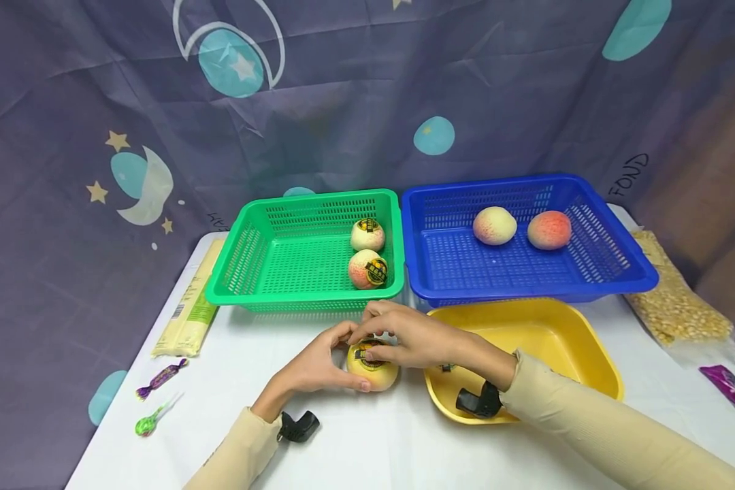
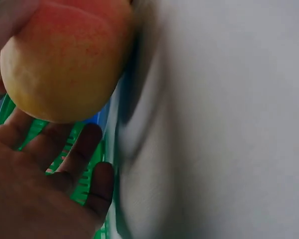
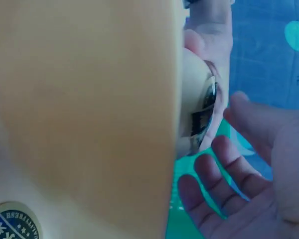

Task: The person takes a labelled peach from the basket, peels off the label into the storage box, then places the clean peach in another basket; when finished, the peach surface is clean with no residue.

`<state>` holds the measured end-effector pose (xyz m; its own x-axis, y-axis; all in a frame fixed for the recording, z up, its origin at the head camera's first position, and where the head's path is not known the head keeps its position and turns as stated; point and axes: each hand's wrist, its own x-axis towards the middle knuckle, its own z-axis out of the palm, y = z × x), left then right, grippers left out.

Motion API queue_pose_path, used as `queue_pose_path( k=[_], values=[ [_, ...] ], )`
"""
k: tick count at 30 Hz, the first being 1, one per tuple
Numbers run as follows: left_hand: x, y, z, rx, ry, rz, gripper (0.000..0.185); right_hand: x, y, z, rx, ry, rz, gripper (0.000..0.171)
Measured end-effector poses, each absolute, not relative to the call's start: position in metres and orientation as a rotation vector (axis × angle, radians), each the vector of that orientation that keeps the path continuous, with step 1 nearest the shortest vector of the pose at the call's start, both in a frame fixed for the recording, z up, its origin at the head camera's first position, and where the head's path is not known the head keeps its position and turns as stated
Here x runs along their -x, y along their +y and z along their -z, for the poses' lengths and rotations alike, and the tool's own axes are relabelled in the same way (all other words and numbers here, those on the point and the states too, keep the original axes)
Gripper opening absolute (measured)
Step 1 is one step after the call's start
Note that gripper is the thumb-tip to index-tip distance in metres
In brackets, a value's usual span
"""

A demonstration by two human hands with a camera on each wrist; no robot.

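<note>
**Both hands on stickered peach in front of green basket**

L hand (image 1: pixel 318 364) cups the peach (image 1: pixel 372 367) from its left side, fingers curled round it, holding it on the white table (image 1: pixel 367 449) just in front of the green basket (image 1: pixel 257 272). R hand (image 1: pixel 404 337) rests on top, fingertips bent and narrow, on the round sticker (image 1: pixel 367 354); can't tell if pinching it. Two stickered peaches (image 1: pixel 367 253) sit in the green basket's right end. Blue basket (image 1: pixel 618 252) just right of it has two plain peaches (image 1: pixel 520 228). Yellow tray (image 1: pixel 588 354) lies right of the held peach, under the R forearm.
</note>
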<state>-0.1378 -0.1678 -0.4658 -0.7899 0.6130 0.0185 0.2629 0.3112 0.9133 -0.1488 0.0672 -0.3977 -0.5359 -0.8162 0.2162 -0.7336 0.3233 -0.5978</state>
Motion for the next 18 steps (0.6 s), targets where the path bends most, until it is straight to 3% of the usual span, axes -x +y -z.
queue_pose_path(
  k=[8, 18],
  values=[
    [0.1426, -0.1656, 0.4634, -0.856, 2.241, -1.391, 0.055, 0.1432, 0.0705, 0.3925, 1.421, 2.487, 0.867, 0.024],
    [0.1423, -0.1671, 0.464, -0.828, 2.251, -1.411, 0.066, 0.1469, 0.0684, 0.3941, 1.325, 2.361, 1.071, 0.009]
  ],
)
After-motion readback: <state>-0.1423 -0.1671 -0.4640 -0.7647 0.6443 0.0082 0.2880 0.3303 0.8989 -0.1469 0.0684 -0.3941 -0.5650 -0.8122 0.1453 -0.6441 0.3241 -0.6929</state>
